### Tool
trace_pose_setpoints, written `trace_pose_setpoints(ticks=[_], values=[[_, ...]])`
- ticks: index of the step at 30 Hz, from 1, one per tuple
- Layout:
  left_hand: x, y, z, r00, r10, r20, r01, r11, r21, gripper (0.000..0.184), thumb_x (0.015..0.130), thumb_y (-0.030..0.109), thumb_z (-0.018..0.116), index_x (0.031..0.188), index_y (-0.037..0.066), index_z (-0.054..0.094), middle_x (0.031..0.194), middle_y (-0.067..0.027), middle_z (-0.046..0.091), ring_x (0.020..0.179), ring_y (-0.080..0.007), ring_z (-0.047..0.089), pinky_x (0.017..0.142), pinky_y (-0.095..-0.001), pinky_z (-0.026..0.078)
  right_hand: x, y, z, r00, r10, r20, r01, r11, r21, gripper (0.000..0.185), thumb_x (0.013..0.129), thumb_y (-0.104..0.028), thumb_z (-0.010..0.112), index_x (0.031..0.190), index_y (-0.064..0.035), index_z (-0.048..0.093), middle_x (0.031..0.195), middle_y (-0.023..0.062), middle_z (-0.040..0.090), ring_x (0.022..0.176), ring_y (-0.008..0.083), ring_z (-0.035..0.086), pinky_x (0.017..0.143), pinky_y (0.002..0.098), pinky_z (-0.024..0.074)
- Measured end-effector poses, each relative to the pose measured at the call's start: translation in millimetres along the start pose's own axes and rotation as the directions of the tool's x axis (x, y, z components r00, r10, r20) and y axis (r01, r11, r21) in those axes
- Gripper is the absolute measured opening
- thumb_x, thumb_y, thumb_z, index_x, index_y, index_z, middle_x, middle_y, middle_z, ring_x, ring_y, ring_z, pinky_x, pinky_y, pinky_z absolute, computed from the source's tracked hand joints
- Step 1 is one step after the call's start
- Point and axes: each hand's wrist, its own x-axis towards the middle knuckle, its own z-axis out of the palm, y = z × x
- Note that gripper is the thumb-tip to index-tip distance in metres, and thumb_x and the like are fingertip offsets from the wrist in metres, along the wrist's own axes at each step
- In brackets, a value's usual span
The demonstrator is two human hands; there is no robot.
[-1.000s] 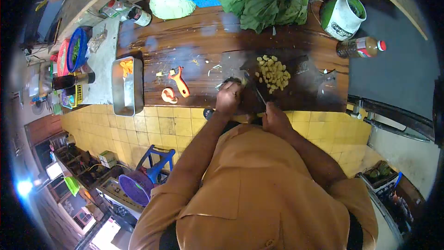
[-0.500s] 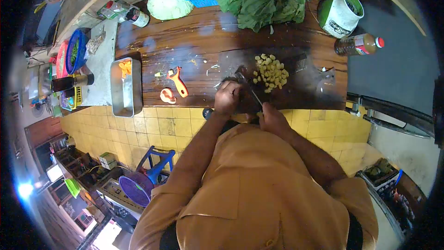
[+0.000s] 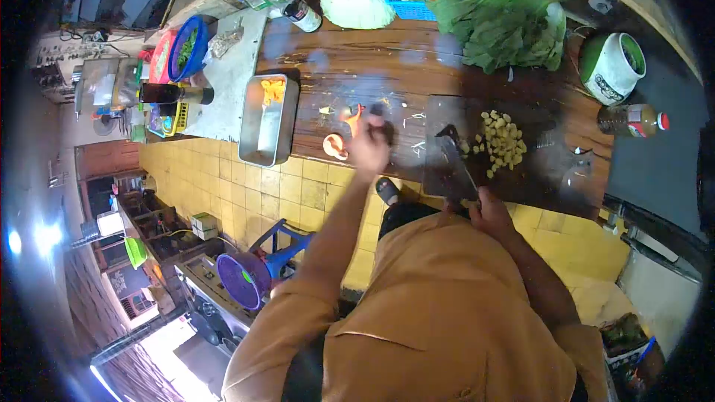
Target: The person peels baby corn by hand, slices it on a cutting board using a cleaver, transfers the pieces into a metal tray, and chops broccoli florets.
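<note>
My right hand (image 3: 489, 212) is closed around the handle of a knife (image 3: 463, 167), its blade pointing away from me over a dark cutting board (image 3: 439, 113). Just right of the blade lies a heap of pale yellow diced pieces (image 3: 503, 141). My left hand (image 3: 370, 149), smeared by motion, is over the table left of the board. It is nearest to an orange peeler (image 3: 353, 120) and partly overlaps it. Whether its fingers hold anything does not show. Beside it sits a round orange-and-white thing (image 3: 335, 147).
A metal pan (image 3: 261, 130) with orange pieces stands left. Along the back are a cabbage (image 3: 357, 5), a jar (image 3: 303, 15), a blue basket (image 3: 410, 9) and leafy greens (image 3: 506, 30). A green-and-white container (image 3: 611, 71) and a bottle (image 3: 633, 120) stand right.
My left hand has left the cutting board and moved left to the peeler. My right hand still holds the knife beside the diced pieces. The view has turned toward the left.
</note>
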Motion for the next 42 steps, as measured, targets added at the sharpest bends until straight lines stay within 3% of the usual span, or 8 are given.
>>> trace_pose_setpoints(ticks=[1, 5, 7, 10, 11, 27, 32, 42], values=[[24, -46, -23, 0.971, 0.22, -0.096, -0.183, 0.936, 0.302, 0.023, 0.078, -0.008, 0.053, 0.098, 0.003, 0.058, 0.085, -0.0089, 0.06, 0.075, -0.0226, 0.059, 0.07, -0.0344, 0.049, -1, -1, -1, 1.0, 0.003, 0.0, -0.003, 1.0, -0.003, 0.031, 0.088, -0.019, 0.054, 0.111, 0.0005, 0.047, 0.093, 0.0278, 0.059, 0.084, 0.0487, 0.059, 0.074, 0.0539, 0.0466], [81, -76, -96, 0.999, 0.034, -0.032, -0.026, 0.974, 0.223, 0.026, 0.077, 0.0, 0.061, 0.102, 0.005, 0.063, 0.092, -0.0133, 0.063, 0.083, -0.0309, 0.061, 0.076, -0.0371, 0.05, -6, 4, -8, 0.98, 0.161, -0.114, -0.156, 0.986, 0.058, 0.041, 0.089, -0.023, 0.056, 0.12, 0.0018, 0.046, 0.092, 0.0278, 0.06, 0.085, 0.0443, 0.06, 0.075, 0.0523, 0.0457], [96, -150, -112, 0.977, 0.086, 0.194, -0.199, 0.685, 0.701, 0.023, 0.077, 0.009, 0.064, 0.1, 0.006, 0.064, 0.095, -0.0131, 0.065, 0.09, -0.0322, 0.062, 0.081, -0.0376, 0.049, -8, 15, -17, 0.964, 0.172, -0.201, -0.168, 0.985, 0.036, 0.041, 0.088, -0.022, 0.057, 0.12, 0.0015, 0.046, 0.093, 0.0272, 0.061, 0.084, 0.0438, 0.061, 0.075, 0.052, 0.046], [101, -112, -122, 0.937, -0.086, 0.337, -0.198, 0.665, 0.72, 0.021, 0.08, 0.019, 0.066, 0.096, 0.005, 0.064, 0.1, -0.0125, 0.066, 0.098, -0.0326, 0.062, 0.086, -0.0386, 0.049, -12, 40, -27, 0.936, 0.234, -0.261, -0.252, 0.967, -0.036, 0.038, 0.089, -0.019, 0.057, 0.119, 0.0007, 0.046, 0.092, 0.0247, 0.062, 0.081, 0.0419, 0.062, 0.071, 0.0508, 0.0469], [102, -103, -122, 0.939, -0.267, 0.218, 0.035, 0.702, 0.711, 0.021, 0.082, 0.023, 0.068, 0.094, 0.006, 0.064, 0.1, -0.015, 0.067, 0.098, -0.0327, 0.064, 0.084, -0.0395, 0.05, -11, 60, -20, 0.937, 0.154, -0.314, -0.18, 0.982, -0.054, 0.037, 0.089, -0.017, 0.057, 0.119, 0.0, 0.046, 0.091, 0.0239, 0.062, 0.079, 0.0413, 0.062, 0.069, 0.05, 0.047], [75, -6, -47, 0.979, -0.138, 0.151, 0.086, 0.946, 0.312, 0.016, 0.081, 0.009, 0.071, 0.092, 0.006, 0.06, 0.083, -0.014, 0.069, 0.075, -0.0252, 0.067, 0.069, -0.0353, 0.053, -8, 19, -36, 0.936, 0.169, -0.309, -0.145, 0.984, 0.1, 0.029, 0.088, -0.015, 0.059, 0.109, 0.0012, 0.048, 0.079, 0.0246, 0.059, 0.074, 0.0451, 0.06, 0.065, 0.0484, 0.047], [-20, 39, 71, 0.78, 0.17, 0.602, -0.269, 0.96, 0.077, 0.015, 0.08, 0.009, 0.067, 0.094, 0.008, 0.06, 0.094, -0.0146, 0.064, 0.092, -0.0367, 0.063, 0.079, -0.0427, 0.052, -13, 26, -22, 0.945, 0.204, -0.254, -0.155, 0.967, 0.202, 0.036, 0.088, -0.021, 0.055, 0.115, 0.0023, 0.049, 0.1, 0.0309, 0.06, 0.095, 0.0481, 0.059, 0.081, 0.0522, 0.0489], [-47, 53, 76, 0.821, 0.191, 0.538, -0.244, 0.969, 0.028, 0.028, 0.077, 0.003, 0.066, 0.105, 0.004, 0.063, 0.115, -0.0163, 0.062, 0.106, -0.0344, 0.06, 0.093, -0.0399, 0.049, -13, -6, -33, 0.959, 0.126, -0.252, -0.098, 0.988, 0.121, 0.025, 0.088, -0.018, 0.057, 0.096, 0.0006, 0.044, 0.074, 0.0254, 0.056, 0.072, 0.0454, 0.058, 0.064, 0.051, 0.0436]])
